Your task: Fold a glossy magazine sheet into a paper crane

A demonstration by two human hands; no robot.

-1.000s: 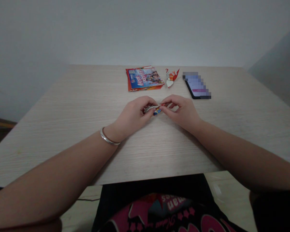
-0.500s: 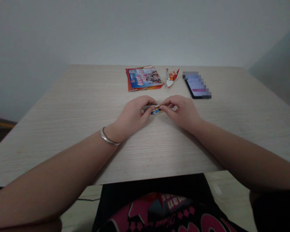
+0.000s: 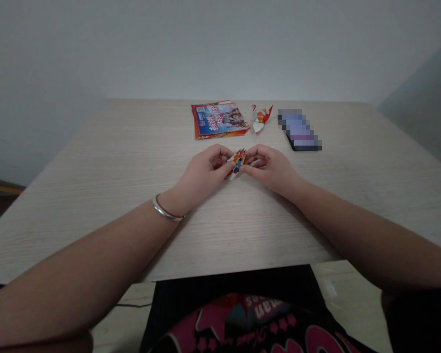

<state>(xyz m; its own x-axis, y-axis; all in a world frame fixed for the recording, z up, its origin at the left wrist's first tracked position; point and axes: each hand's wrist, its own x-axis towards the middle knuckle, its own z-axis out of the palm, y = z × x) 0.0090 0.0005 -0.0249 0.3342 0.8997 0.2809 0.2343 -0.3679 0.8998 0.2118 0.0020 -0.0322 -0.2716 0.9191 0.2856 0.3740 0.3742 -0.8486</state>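
Note:
Between my hands, above the table's middle, is a small folded piece of printed paper (image 3: 238,160) in red, yellow, blue and white. My left hand (image 3: 208,169) pinches its left side between thumb and fingers. From the right, my right hand (image 3: 270,166) holds the other edge, thumb in front and fingers behind. Fingertips cover parts of the folds. Just beyond lies a folded paper crane (image 3: 261,119) in red and white. To its left is a stack of printed paper sheets (image 3: 220,119), blue on top with red edges below.
A phone (image 3: 300,130), its screen blurred out, lies at the back right of the pale wooden table (image 3: 106,162). The wall (image 3: 220,49) rises behind the table's far edge. A silver bracelet (image 3: 165,210) circles my left wrist.
The folded paper has turned from lying nearly flat and sideways to a steeper slant, showing more of its coloured face. My fingers have shifted their hold slightly. Everything else stays put.

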